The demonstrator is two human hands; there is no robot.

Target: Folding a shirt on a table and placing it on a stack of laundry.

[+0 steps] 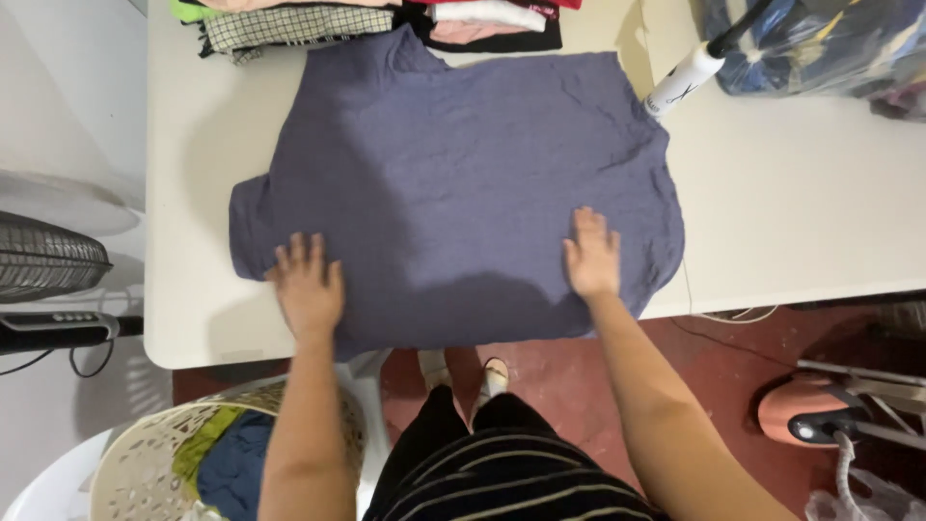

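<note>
At the left edge of the frame stands a fan [43, 260], and at the lower left a laundry basket [145, 463] with green and blue cloth in it. The white table [801, 212] fills the upper frame, and a blue-grey shirt [453, 183] lies spread flat across its middle, the near hem hanging a little over the front edge. The left hand [309, 287] rests palm down on the shirt's lower left part, fingers spread and released, gripping nothing; the right hand [591, 256] lies the same way on the lower right part, fingers straight and together. By my reading, the step in hand is smoothing the shirt flat, and the next move would call for pinching cloth at an edge, since neither hand has any hold now. Folded clothes [376, 21] are stacked at the upper middle; a steamer head [685, 77] and a plastic bag [820, 43] sit at the upper right.
</note>
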